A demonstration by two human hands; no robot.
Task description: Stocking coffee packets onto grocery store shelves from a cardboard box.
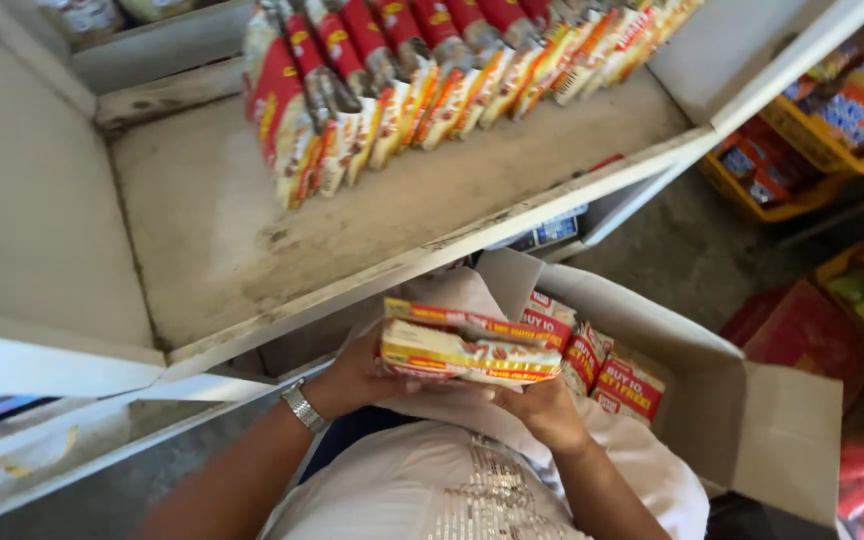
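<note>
Both my hands hold a stack of flat red, yellow and white packets (472, 343) just above an open cardboard box. My left hand (357, 375), with a metal watch on its wrist, grips the stack's left end. Under the right end my right hand (542, 405) supports it. More packets of the same kind (612, 375) stand inside the cardboard box (752, 420) on my lap. On the white shelf (252, 230) above, a row of matching packets (432, 80) stands on edge along the back.
The shelf's left half is bare, worn board. Yellow crates (812, 140) of coloured packets sit at the right on the grey floor. A red box (812, 335) and more red bags lie at the far right.
</note>
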